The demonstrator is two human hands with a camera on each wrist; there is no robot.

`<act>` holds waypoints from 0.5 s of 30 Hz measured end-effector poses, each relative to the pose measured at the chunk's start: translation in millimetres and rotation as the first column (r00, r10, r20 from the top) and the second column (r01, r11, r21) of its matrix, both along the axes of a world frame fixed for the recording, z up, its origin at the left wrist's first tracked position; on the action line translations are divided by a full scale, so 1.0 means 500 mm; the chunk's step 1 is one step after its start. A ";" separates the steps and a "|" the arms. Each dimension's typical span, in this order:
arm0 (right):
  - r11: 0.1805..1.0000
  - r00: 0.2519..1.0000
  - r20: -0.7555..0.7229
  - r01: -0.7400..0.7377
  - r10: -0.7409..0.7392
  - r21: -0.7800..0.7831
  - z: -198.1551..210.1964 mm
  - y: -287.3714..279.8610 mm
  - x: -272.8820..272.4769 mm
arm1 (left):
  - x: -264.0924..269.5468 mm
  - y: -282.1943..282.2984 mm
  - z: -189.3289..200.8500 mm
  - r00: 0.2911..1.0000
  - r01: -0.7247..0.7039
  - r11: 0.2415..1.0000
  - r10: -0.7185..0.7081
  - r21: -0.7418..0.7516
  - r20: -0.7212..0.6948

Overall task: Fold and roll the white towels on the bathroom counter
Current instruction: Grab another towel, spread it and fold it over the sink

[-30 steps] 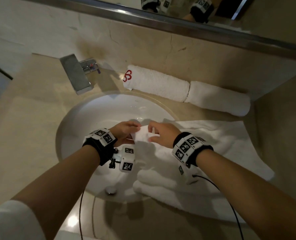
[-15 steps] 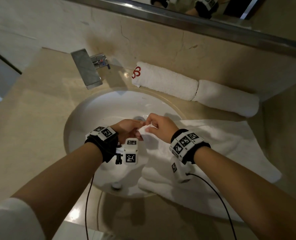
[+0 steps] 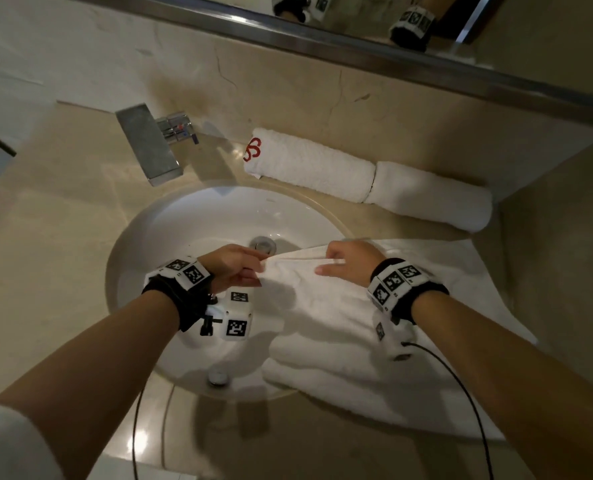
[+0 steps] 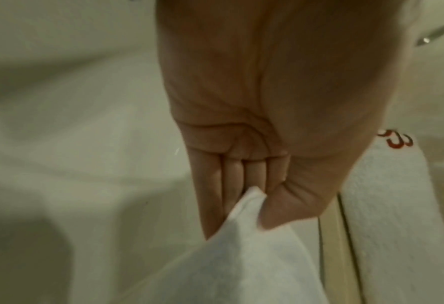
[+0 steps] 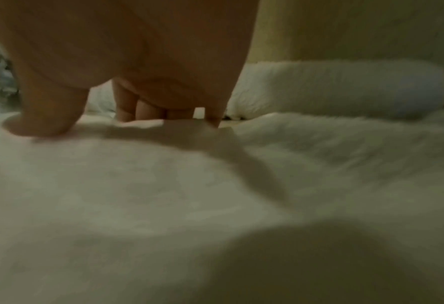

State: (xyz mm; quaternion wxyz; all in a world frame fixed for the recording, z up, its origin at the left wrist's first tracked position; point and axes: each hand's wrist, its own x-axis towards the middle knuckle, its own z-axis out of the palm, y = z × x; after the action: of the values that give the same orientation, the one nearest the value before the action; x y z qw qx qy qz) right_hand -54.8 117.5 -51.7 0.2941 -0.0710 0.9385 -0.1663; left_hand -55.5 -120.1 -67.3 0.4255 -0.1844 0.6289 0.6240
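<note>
- White terry towel (image 3: 340,317), draped over the sink edge, is mid-fold: left hand (image 3: 234,268) pinches its corner, right hand (image 3: 352,263) grips its edge.
- Next, likely: lay the edge flat, then roll.

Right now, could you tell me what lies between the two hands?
In the head view, a taut towel edge spans from left hand to right hand.

The towel (image 3: 340,317) is plain white, as are both rolls; the left roll (image 3: 308,164) bears a red logo. The basin (image 3: 191,220) is white, the counter (image 3: 45,237) beige marble, the tap (image 3: 149,143) silver. The wristbands (image 3: 397,284) are black with black-and-white square markers.
</note>
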 end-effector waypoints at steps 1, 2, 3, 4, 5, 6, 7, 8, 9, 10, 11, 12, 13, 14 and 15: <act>0.995 0.999 -0.005 -0.052 0.053 0.087 0.007 0.023 0.000 | -0.002 -0.002 0.001 1.000 0.004 1.000 -0.004 -0.018 -0.003; 0.978 0.995 -0.008 -0.097 0.100 0.183 0.016 0.049 0.000 | -0.003 -0.001 0.004 1.000 0.019 0.999 -0.020 -0.042 -0.007; 0.958 0.993 -0.007 -0.115 0.121 0.261 0.021 0.077 -0.002 | -0.004 0.001 0.005 0.999 0.028 0.997 -0.030 -0.078 -0.013; 0.946 0.993 -0.014 -0.104 0.113 0.306 0.026 0.104 -0.002 | -0.006 0.004 0.005 0.999 0.023 0.992 -0.026 -0.123 -0.019; 0.946 0.997 -0.021 -0.065 0.076 0.318 0.026 0.132 -0.003 | -0.010 0.008 0.003 1.000 0.007 0.985 -0.012 -0.174 -0.025; 0.948 0.999 -0.042 -0.017 0.032 0.319 0.027 0.162 -0.003 | -0.014 0.017 0.002 0.999 -0.005 0.975 -0.003 -0.221 -0.033; 0.945 0.997 -0.070 0.034 -0.012 0.326 0.027 0.193 -0.002 | -0.020 0.025 -0.001 0.999 -0.014 0.962 0.003 -0.272 -0.041; 0.936 0.994 -0.098 0.072 -0.041 0.344 0.026 0.221 0.000 | -0.025 0.033 -0.002 0.999 -0.020 0.949 0.005 -0.316 -0.048; 0.926 0.991 -0.112 0.114 -0.079 0.359 0.023 0.250 0.004 | -0.031 0.040 -0.003 0.999 -0.022 0.936 0.004 -0.351 -0.052; 0.914 0.985 -0.116 0.162 -0.128 0.373 0.022 0.278 0.008 | -0.037 0.047 -0.005 0.998 -0.020 0.925 -0.001 -0.379 -0.057; 0.899 0.977 -0.110 0.210 -0.181 0.386 0.018 0.308 0.013 | -0.043 0.054 -0.007 0.998 -0.015 0.916 -0.008 -0.401 -0.056; 0.880 0.968 -0.103 0.249 -0.227 0.405 0.017 0.332 0.020 | -0.047 0.060 -0.009 0.998 -0.009 0.907 -0.015 -0.422 -0.054; 0.859 0.953 -0.110 0.302 -0.282 0.414 0.012 0.355 0.025 | -0.051 0.062 -0.012 0.998 -0.003 0.896 -0.022 -0.444 -0.051; 0.834 0.928 -0.139 0.371 -0.345 0.409 0.011 0.375 0.030 | -0.055 0.068 -0.015 0.998 0.009 0.885 -0.036 -0.466 -0.049; 0.810 0.888 -0.180 0.459 -0.423 0.365 0.009 0.392 0.031 | -0.057 0.073 -0.017 0.998 0.020 0.874 -0.049 -0.486 -0.046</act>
State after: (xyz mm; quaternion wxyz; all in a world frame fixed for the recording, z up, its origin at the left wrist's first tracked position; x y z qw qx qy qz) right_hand -39.2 313.7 -47.2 0.2130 0.2026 0.9553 -0.0324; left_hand -83.9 -83.7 -75.9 0.3588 -0.2563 0.7802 0.4437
